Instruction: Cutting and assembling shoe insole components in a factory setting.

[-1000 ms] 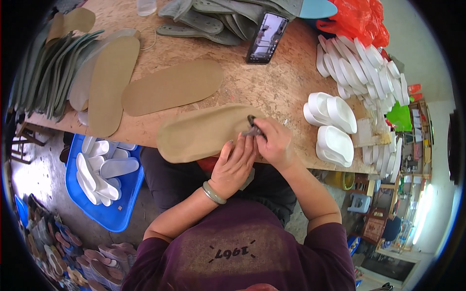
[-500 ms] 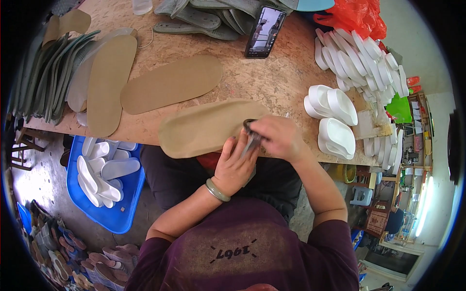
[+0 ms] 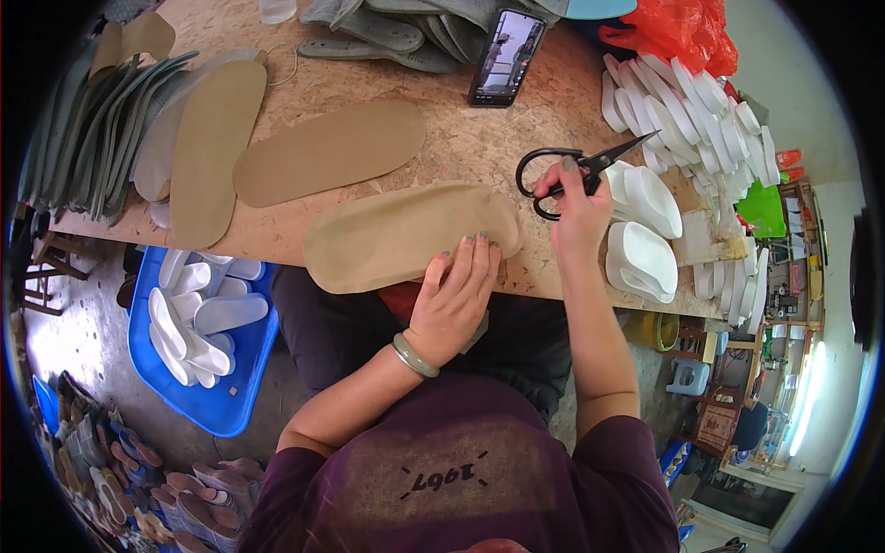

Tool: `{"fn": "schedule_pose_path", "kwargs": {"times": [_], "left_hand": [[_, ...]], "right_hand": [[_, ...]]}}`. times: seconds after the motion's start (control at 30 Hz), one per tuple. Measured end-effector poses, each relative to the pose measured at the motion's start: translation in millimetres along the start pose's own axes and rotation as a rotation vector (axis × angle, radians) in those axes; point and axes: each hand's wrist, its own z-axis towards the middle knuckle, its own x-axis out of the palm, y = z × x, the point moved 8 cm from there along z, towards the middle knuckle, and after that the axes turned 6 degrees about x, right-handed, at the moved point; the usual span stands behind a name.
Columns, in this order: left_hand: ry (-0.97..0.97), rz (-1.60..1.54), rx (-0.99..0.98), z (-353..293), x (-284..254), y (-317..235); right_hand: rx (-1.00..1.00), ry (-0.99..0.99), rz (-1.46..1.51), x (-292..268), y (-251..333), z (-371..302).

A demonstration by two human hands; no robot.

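Now, tan sole: lying at the table's near edge, eleven o'clock from the left hand; long axis running about half past eight to half past two.
Left hand: nearer – touching it with fingers outstretched, clasping nothing.
Right hand: curling round black scissors – tips pointing to two o'clock, away.

Part of the insole hidden under the left hand — cup cut off by the view's top edge
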Motion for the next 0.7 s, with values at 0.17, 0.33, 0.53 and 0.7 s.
{"fn": "schedule_pose_path", "kwargs": {"times": [0.17,0.33,0.53,0.7], "left_hand": [[0.024,-0.164,-0.006,-12,8,0],[-0.011,-0.057,0.022,-2,0,-1],[-0.011,-0.016,0.001,-2,0,-1],[0.008,-0.027,-0.001,-1,-2,1]], "right_hand": [[-0.641,0.676,-0.724,73,30,-60],[-0.842,0.616,-0.807,80,21,-54],[0.019,-0.026,-0.235,18,-22,-1],[-0.070,0.230,-0.271,30,10,-30]]}}
